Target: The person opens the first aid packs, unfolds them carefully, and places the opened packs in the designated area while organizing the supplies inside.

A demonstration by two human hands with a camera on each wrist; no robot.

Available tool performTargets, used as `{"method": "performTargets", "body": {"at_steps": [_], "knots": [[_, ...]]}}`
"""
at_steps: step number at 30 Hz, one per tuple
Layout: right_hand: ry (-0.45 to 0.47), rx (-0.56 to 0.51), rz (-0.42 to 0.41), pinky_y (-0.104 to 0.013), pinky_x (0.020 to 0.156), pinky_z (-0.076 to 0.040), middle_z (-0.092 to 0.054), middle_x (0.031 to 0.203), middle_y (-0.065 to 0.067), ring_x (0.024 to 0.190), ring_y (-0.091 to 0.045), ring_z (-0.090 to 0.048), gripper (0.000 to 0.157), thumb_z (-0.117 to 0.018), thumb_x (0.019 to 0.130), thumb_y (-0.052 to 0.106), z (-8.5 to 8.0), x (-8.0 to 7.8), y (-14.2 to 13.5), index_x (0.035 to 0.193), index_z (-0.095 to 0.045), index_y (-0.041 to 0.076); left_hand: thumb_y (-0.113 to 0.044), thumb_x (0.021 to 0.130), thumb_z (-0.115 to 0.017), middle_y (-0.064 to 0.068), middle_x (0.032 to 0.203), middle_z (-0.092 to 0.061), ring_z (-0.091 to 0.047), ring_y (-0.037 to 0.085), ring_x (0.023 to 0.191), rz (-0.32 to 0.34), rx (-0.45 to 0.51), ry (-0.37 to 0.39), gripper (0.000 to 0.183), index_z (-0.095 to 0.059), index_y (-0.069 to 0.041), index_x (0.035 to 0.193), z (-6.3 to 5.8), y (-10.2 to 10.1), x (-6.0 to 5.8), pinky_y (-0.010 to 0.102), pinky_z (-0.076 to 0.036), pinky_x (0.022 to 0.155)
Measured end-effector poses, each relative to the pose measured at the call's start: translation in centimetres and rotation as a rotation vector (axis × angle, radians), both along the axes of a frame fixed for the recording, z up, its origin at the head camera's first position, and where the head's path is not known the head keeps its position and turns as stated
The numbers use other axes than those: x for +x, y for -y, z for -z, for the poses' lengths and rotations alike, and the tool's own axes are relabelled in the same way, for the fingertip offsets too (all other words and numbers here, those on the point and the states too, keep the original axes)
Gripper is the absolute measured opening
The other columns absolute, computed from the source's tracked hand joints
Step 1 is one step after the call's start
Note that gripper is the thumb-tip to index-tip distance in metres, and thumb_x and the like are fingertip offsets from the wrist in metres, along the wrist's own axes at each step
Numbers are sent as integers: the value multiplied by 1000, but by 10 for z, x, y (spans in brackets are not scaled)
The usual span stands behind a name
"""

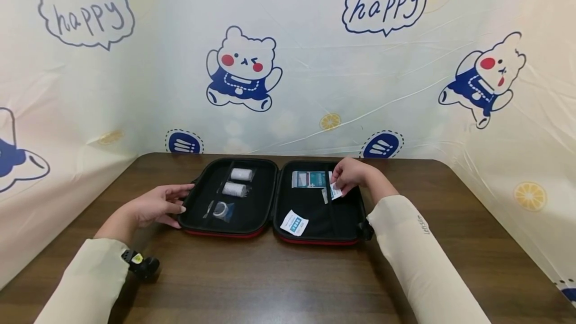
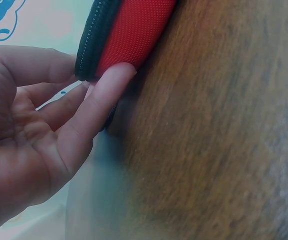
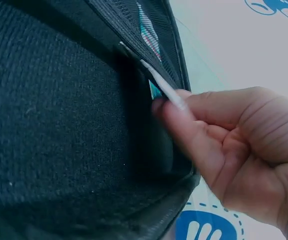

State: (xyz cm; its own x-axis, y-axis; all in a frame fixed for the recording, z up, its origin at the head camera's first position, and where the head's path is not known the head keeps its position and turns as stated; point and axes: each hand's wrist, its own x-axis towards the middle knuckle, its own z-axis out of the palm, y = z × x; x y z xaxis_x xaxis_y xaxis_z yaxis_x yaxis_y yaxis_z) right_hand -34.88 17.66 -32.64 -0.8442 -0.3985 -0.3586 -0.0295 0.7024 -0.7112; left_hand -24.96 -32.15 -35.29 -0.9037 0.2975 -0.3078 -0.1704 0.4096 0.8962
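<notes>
An opened black zip case [image 1: 252,221] with red outer sides lies on the table. My left hand [image 1: 157,205] holds its left rim; in the left wrist view the thumb [image 2: 114,82] presses the red side and the index fingertip touches the zip. My right hand [image 1: 355,174] pinches a small white sachet [image 1: 335,192] at the elastic strap [image 1: 333,219] in the right half. In the right wrist view the sachet [image 3: 165,86] appears edge-on between thumb and finger, its inner end against the strap. A teal-and-white packet [image 1: 310,179] sits beside it, partly under the strap.
Another white sachet with blue print [image 1: 294,223] lies loose in the right half. The left half holds two white rolls [image 1: 235,189] and a white ring-shaped roll in clear wrapping [image 1: 221,210]. A printed cloth [image 1: 306,64] hangs behind the wooden table [image 1: 270,284].
</notes>
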Motion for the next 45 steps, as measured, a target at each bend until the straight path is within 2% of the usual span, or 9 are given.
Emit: {"method": "performTargets", "body": {"at_steps": [4,8,17,26,33,40,45], "knots": [[-30,116,-33,-32,66,-59,-64,87,-15,70,-20,-63,5,-64,89,-3,-2,0,1,94,-65,-2,2,91,-58,33,152,-19,-52,33,109,0,0,0,76,-17,-3,155,1,0,0,49,-56,80],[-11,156,-42,-33,67,-59,-64,87,-16,68,-20,-64,8,-62,89,-7,-4,1,2,96,-64,-4,2,91,-58,33,152,-20,-52,33,108,-11,2,1,75,-18,-3,155,1,0,-1,49,-56,80],[72,56,-16,-32,68,-59,-62,83,-15,63,-17,-64,6,-63,88,-8,3,1,7,91,-61,-3,2,90,-59,33,151,-20,-53,32,107,-16,3,-2,76,-19,-3,154,2,0,-1,49,-56,80],[74,36,17,-32,67,-59,-63,82,-14,62,-16,-64,7,-65,87,-7,7,1,9,88,-63,-1,2,91,-58,32,152,-20,-53,33,108,-16,2,-4,75,-18,-3,155,2,1,-1,49,-56,80],[72,27,11,-31,65,-59,-63,76,-13,60,-16,-62,9,-65,85,-10,10,1,13,84,-61,-2,2,91,-59,33,152,-20,-53,33,108,-11,-1,-10,75,-19,-3,154,3,1,-1,49,-56,80],[69,-35,33,-32,66,-59,-65,79,-16,62,-17,-65,7,-63,87,-9,11,-1,15,85,-64,-3,2,91,-58,32,152,-20,-52,34,110,-16,-1,-1,76,-18,-4,155,3,2,-3,49,-56,80],[60,6,19,-31,64,-59,-66,78,-16,61,-17,-65,9,-63,87,-8,12,-2,16,82,-62,-1,2,91,-59,33,152,-20,-51,34,110,-11,-3,-2,76,-18,-3,155,3,1,-2,49,-56,80]]}}
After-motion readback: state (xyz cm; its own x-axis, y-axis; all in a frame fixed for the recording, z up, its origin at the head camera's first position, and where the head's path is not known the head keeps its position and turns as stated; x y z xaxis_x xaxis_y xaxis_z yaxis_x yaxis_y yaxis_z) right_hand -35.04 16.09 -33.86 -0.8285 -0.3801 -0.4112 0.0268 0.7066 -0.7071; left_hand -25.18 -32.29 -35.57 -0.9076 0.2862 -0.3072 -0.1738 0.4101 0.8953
